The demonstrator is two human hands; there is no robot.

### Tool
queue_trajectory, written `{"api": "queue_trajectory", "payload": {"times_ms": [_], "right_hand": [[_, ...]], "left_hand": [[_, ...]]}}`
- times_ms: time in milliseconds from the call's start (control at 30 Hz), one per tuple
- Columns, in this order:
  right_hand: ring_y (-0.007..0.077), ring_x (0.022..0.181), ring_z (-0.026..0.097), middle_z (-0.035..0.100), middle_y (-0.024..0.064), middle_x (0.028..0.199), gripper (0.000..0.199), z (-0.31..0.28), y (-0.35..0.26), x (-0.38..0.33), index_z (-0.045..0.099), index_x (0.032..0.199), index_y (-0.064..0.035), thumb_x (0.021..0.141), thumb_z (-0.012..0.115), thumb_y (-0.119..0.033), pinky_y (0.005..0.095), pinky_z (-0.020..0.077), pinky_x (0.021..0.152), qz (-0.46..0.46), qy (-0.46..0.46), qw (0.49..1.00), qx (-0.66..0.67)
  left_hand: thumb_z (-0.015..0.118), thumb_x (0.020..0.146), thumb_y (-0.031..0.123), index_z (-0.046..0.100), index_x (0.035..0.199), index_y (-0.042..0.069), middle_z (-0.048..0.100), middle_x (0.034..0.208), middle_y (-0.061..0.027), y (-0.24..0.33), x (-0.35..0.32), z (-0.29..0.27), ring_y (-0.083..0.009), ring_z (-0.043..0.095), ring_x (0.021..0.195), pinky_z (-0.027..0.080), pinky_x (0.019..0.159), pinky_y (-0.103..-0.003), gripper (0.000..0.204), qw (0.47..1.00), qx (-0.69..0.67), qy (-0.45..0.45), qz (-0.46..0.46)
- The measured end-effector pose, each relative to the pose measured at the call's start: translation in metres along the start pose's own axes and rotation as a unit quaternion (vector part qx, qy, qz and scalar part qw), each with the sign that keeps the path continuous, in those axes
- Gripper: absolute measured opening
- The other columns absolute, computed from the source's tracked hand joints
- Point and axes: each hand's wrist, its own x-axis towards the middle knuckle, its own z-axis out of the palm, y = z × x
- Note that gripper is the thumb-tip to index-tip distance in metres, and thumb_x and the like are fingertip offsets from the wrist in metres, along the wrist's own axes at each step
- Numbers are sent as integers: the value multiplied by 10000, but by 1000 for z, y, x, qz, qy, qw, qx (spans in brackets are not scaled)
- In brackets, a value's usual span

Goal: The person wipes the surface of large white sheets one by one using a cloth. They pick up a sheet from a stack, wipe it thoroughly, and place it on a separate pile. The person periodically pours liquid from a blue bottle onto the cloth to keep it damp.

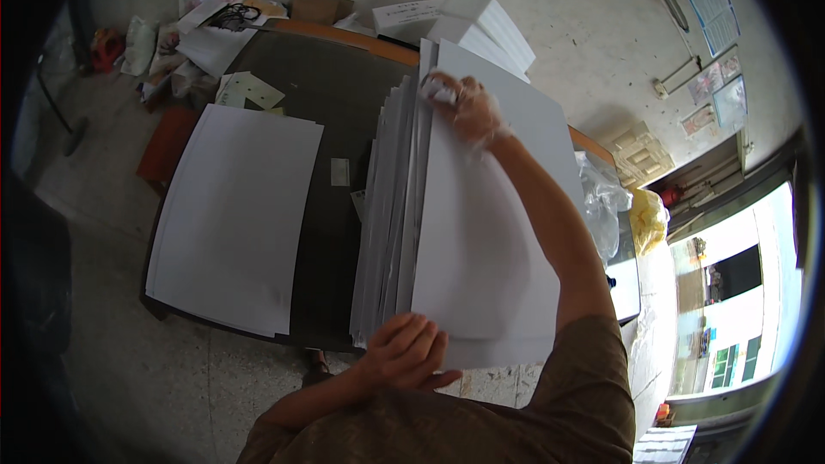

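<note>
A tall stack of large white sheets (481, 258) stands on the dark table, its many layered edges showing along the left side. My right hand (473, 112), in a thin clear plastic glove, presses near the far left corner of the top sheet. Its fingers are closed on a crumpled white cloth (441, 90). At the near left corner of the stack, my left hand (404, 352) has its fingers bent over the top sheet's edge, thumb lower down. A lower pile of white sheets (236, 215) lies flat to the left.
A small pale card (340, 172) lies on the dark tabletop (331, 77) between the piles. White foam blocks (485, 26) and a cardboard box (318, 9) stand beyond the far edge. Clear plastic bags (601, 206) and a yellow bag (648, 216) are at the right.
</note>
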Motion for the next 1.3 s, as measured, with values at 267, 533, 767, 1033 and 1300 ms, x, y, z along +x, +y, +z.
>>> {"api": "queue_trajectory", "payload": {"times_ms": [267, 533, 767, 1033, 1300], "right_hand": [[354, 1153, 589, 611, 211, 1239, 554, 62, 86, 173, 351, 1467, -245, 997, 403, -532, 445, 487, 956, 39, 54, 998, -17], [331, 1060, 642, 670, 188, 1148, 505, 39, 112, 137, 477, 1383, -128, 1005, 449, -462, 408, 502, 905, 52, 35, 998, -10], [242, 1162, 565, 599, 47, 1263, 361, -14, 10, -174, 644, 1200, -213, 872, 693, -356, 469, 446, 986, -246, -19, 948, 201], [284, 1039, 580, 545, 116, 1142, 594, -42, -7, -297, 558, 1311, -281, 772, 755, -439, 471, 496, 875, -237, -51, 960, 141], [269, 1045, 606, 609, 115, 1223, 395, 26, 148, -22, 552, 1327, -270, 937, 588, -317, 373, 523, 857, -63, 26, 998, 4]], "left_hand": [[630, 840, 569, 723, 878, 92, 633, 948, -80, 6, -12, -12, -236, 632, 998, 507, 926, -404, 487, 998, 36, -40, -29], [616, 849, 535, 718, 847, 77, 622, 961, -93, 5, -4, -2, -266, 622, 972, 522, 878, -421, 469, 999, 29, -32, -13], [551, 885, 495, 686, 858, 44, 615, 964, -123, -5, -5, 1, -277, 589, 997, 495, 906, -448, 471, 997, 66, -18, 28], [540, 893, 498, 681, 898, 53, 595, 995, -121, -7, -8, 2, -277, 567, 1042, 476, 938, -444, 467, 997, 52, -28, 40], [561, 875, 539, 684, 879, 96, 591, 986, -88, 5, -8, -10, -250, 563, 1046, 496, 912, -430, 460, 996, 62, -63, -7]]}}
